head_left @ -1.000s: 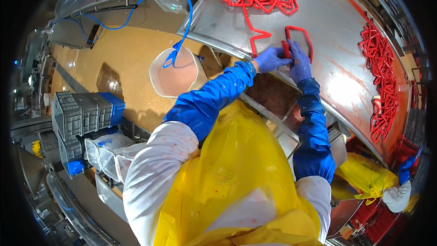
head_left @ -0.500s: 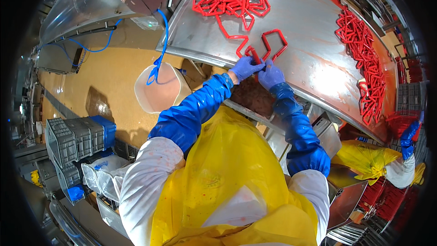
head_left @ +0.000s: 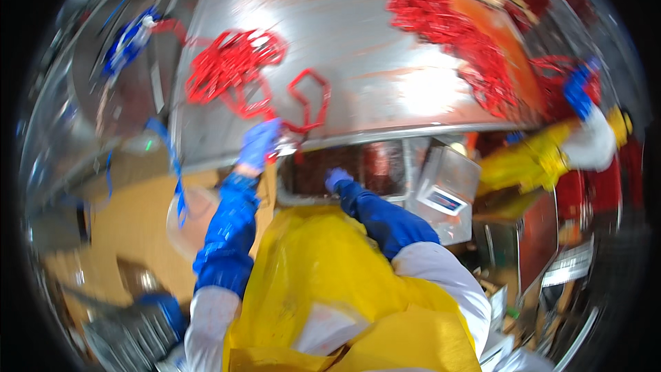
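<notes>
At the table's near edge, my left hand (head_left: 259, 143), in a purple glove, is closed on the near end of a string of red sausages (head_left: 325, 100). The string makes an angular loop on the steel table (head_left: 358, 48) and runs back to a tangled heap of sausage links (head_left: 231, 65). My right hand (head_left: 337, 179), gloved the same way, is apart from the string, low over a metal tub (head_left: 406, 165) with dark reddish contents. Motion blur smears its fingers, so its grip cannot be made out.
A long pile of red sausages (head_left: 454, 48) lies along the table's far right. At far left, another person's blue sleeve (head_left: 131, 41) reaches toward the links. A co-worker in a yellow apron (head_left: 530, 158) stands at right. A pale bin (head_left: 193, 217) and grey crates (head_left: 131, 334) stand at left.
The view has swung to the right and blurred. My hands, together at the string before, are now apart; the right one has moved down over the tub. Another person's sleeve has appeared at far left.
</notes>
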Demonstrator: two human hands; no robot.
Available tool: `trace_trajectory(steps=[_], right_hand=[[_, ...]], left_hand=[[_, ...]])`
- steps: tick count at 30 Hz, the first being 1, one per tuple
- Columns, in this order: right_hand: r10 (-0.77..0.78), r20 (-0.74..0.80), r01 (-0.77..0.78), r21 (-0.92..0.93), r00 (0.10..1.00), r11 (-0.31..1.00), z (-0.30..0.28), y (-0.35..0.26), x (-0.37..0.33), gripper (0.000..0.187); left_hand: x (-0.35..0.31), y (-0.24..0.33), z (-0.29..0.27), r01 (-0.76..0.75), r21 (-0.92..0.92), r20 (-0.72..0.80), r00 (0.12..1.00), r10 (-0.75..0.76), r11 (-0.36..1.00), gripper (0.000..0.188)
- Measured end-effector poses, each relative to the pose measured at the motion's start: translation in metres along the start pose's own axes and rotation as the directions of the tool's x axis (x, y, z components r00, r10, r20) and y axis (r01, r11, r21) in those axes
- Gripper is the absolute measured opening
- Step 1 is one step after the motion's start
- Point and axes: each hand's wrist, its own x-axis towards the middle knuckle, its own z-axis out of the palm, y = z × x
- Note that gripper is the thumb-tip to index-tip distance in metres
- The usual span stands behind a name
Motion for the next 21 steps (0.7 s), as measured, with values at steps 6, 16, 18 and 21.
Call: trace_trajectory(steps=[6, 16, 18, 21], right_hand=[[-0.234, -0.613, 0.619, 0.545, 0.754, 0.566, -0.093, -0.077, -0.053, 0.042], [-0.568, -0.626, 0.57, -0.228, 0.535, 0.789, -0.164, -0.114, -0.095, 0.017], [-0.467, -0.611, 0.612, 0.036, 0.639, 0.79, -0.151, -0.112, -0.079, 0.014], [-0.325, -0.49, 0.583, 0.594, 0.809, 0.554, -0.127, -0.117, -0.062, 0.024]], left_hand=[[0.035, -0.046, -0.003, 0.188, 0.419, 0.065, 0.97, -0.236, 0.888, 0.034], [0.05, -0.048, -0.027, 0.087, 0.406, 0.336, 0.912, -0.236, 0.91, 0.032], [0.029, -0.037, -0.013, 0.239, 0.258, 0.314, 0.895, -0.315, 0.936, 0.037], [0.013, -0.04, -0.028, 0.336, 0.133, 0.354, 0.862, -0.362, 0.932, 0.025]])
